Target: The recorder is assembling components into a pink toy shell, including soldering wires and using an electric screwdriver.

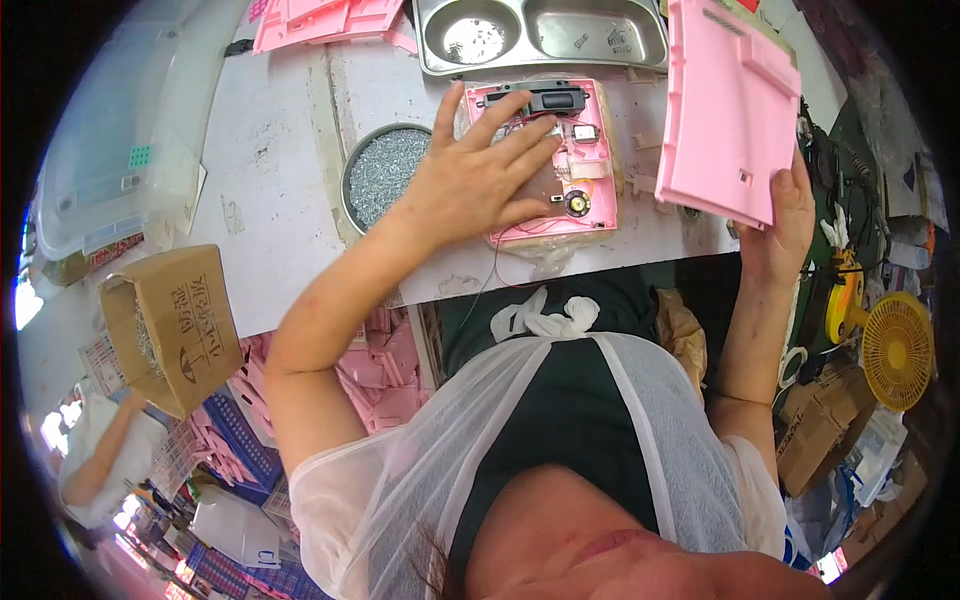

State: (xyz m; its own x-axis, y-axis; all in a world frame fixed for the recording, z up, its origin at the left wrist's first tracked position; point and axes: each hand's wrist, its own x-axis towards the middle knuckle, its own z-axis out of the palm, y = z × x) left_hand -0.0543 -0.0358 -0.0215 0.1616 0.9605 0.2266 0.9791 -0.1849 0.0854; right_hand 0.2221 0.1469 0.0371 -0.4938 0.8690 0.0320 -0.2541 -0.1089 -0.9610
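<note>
A pink plastic housing (pixel 598 215) lies open side up on the table, with a black roller mechanism (pixel 555 99), thin wires and a small round part (pixel 577 203) inside it. My left hand (pixel 480 175) rests over its left half, fingers spread, the fingertips near the black mechanism and wires. What lies under the palm is hidden. In my right hand (pixel 785 205) a pink plastic panel (pixel 725 120) is held up by its lower right edge, tilted, to the right of the housing. A small rectangular opening shows near the panel's lower corner.
Left of the housing stands a round bowl (pixel 350 190) full of small screws. A metal compartment tray (pixel 545 70) sits beyond it, beside more pink panels (pixel 330 22). A cardboard box (pixel 195 320) is at the table's left edge; a yellow fan (pixel 897 350) stands at right.
</note>
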